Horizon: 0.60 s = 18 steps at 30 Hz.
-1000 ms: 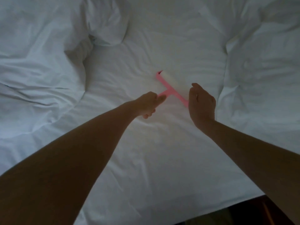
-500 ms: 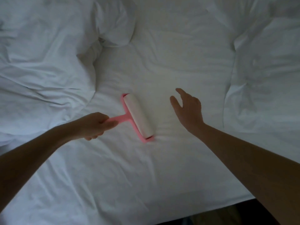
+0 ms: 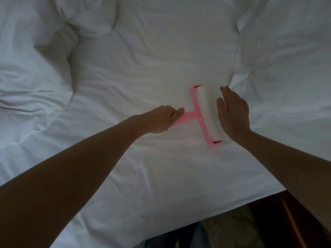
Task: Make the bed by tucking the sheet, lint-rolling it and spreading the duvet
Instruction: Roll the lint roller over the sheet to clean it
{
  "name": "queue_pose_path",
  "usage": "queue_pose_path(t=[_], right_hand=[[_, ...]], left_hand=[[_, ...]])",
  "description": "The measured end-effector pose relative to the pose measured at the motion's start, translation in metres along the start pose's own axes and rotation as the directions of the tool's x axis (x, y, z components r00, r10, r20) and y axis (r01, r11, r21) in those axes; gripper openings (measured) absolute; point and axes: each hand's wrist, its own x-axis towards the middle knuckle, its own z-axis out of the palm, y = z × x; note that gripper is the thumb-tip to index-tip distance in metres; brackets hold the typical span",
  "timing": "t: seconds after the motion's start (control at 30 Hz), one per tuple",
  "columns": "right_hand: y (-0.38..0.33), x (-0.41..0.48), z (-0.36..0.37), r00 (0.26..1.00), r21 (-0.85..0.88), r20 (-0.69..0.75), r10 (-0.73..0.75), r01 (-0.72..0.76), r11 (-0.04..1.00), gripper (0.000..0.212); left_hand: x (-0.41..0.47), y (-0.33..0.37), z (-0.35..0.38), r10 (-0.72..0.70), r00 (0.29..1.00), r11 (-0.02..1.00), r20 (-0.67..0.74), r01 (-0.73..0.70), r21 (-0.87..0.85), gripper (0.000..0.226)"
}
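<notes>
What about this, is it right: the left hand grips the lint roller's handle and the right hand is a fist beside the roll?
No fist: in the head view the right hand lies open, fingers straight, beside the lint roller. The rest holds.

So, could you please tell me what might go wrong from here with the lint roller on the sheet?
1. The right hand is open right beside the lint roller; pushed further right, the sticky roll could run onto it.
2. The bunched duvet sits just beyond that hand, so the roller might snag its edge.
3. The left hand grips the handle's far end, so pressure over the creased sheet may be uneven.
</notes>
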Motion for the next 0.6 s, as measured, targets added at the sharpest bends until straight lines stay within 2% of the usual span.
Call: queue_pose_path(t=[0.1, 0.17, 0.27, 0.4, 0.47, 0.53, 0.6], right_hand=[[0.008, -0.010, 0.007, 0.995, -0.052, 0.083, -0.059, 0.064, 0.997, 0.066], [0.011, -0.016, 0.009, 0.991, -0.070, 0.097, -0.098, 0.104, 0.992, 0.073], [0.016, -0.020, 0.006, 0.984, -0.084, 0.138, -0.110, 0.122, 0.989, 0.084], [0.019, -0.015, -0.001, 0.986, -0.064, 0.120, -0.118, 0.126, 0.990, 0.079], [0.018, -0.012, -0.003, 0.986, -0.041, 0.125, -0.108, 0.114, 0.993, 0.069], [0.014, -0.010, -0.005, 0.987, -0.001, 0.125, -0.096, 0.097, 0.995, 0.065], [0.008, -0.010, -0.008, 0.990, 0.048, 0.085, -0.113, 0.109, 0.993, 0.063]], left_hand=[[-0.012, -0.017, 0.005, 0.010, 0.998, 0.994, -0.063, -0.004, 0.106, 0.050], [-0.031, -0.043, -0.005, -0.036, 0.998, 0.990, -0.054, 0.043, 0.137, 0.049], [-0.075, -0.091, -0.029, -0.197, 0.979, 0.965, -0.046, 0.202, 0.169, 0.051], [-0.120, -0.136, -0.061, -0.396, 0.914, 0.880, -0.085, 0.404, 0.249, 0.051], [-0.124, -0.133, -0.067, -0.382, 0.917, 0.881, -0.117, 0.399, 0.255, 0.060], [-0.116, -0.115, -0.061, -0.256, 0.956, 0.929, -0.146, 0.285, 0.238, 0.069], [-0.097, -0.088, -0.042, -0.183, 0.969, 0.970, -0.167, 0.205, 0.127, 0.060]])
